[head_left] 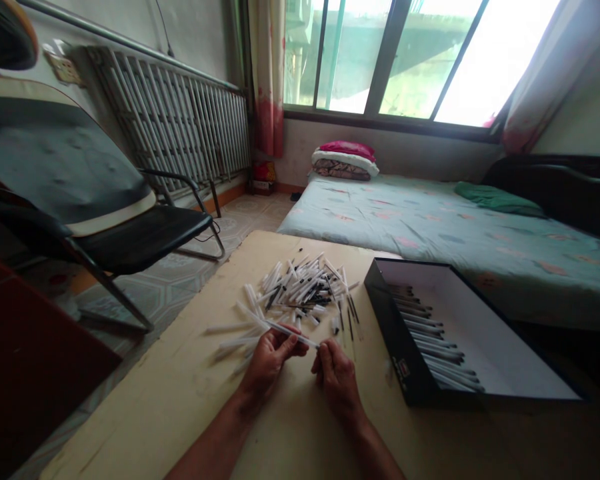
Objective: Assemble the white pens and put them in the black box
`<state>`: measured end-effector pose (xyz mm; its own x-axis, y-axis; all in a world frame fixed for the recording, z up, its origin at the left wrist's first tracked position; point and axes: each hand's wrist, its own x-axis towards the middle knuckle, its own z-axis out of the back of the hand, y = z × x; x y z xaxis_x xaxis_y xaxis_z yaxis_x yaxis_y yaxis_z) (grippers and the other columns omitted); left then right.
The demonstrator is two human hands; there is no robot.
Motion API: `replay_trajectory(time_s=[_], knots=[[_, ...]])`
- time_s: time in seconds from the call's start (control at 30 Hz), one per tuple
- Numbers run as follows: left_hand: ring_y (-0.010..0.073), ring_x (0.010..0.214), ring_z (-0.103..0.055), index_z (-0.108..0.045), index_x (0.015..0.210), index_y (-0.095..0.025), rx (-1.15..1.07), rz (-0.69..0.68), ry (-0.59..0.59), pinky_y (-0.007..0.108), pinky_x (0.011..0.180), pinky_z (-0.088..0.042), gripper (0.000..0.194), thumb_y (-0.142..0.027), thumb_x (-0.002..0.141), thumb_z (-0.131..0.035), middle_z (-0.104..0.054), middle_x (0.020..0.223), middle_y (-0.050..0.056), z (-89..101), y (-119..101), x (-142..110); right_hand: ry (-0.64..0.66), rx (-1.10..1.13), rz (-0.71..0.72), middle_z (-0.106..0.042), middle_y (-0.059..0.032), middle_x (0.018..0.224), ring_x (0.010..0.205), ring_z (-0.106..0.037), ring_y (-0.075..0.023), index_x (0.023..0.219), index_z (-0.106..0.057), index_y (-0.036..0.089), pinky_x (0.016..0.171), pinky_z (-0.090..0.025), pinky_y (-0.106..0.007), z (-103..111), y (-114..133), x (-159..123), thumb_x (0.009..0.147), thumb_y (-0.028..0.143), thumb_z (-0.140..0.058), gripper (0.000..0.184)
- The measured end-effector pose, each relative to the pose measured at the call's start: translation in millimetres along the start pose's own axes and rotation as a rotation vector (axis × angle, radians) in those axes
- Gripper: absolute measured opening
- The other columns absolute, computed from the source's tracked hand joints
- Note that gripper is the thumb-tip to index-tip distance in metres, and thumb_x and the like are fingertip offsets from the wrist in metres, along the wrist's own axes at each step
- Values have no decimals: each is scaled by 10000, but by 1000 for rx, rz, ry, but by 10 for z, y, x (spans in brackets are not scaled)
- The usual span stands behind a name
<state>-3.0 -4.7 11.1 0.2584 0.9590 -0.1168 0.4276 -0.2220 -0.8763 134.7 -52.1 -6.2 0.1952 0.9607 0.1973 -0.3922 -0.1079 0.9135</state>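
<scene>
Holding a slender whitish tube point(304, 341).

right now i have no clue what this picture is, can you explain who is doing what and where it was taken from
There is no robot here: two bare hands belong to the person wearing the camera on their head, looking forward and down. The left hand and right hand hold a thin whitish pen-like tube between them. On the cream-coloured table lies a loose heap of white and black pen-like parts. To its right stands an open black box with a pale inside, with slim grey-white sticks in a row along its left side. Beyond the table is a bed with a pale patterned sheet.
</scene>
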Motion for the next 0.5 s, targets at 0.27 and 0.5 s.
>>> replay_trajectory(time_s=[0.27, 0.5], knots=[[154, 642, -629, -620, 826, -138, 59, -36, 32, 301, 660, -503, 200, -275, 700, -693, -686, 706, 39, 9, 20, 5, -25, 27, -8, -557, 20, 573, 442, -501, -97, 775, -519, 183, 484, -388, -190, -11, 11, -5, 926, 397, -318, 330], [148, 619, -613, -638, 826, -128, 251, -80, 100, 269, 613, -484, 227, -296, 684, -693, -669, 699, 40, -9, 84, 25, -5, -29, 154, -626, -38, 797, 676, -575, -133, 966, -599, 181, 623, -437, -215, 16, 66, -17, 895, 338, -408, 257]])
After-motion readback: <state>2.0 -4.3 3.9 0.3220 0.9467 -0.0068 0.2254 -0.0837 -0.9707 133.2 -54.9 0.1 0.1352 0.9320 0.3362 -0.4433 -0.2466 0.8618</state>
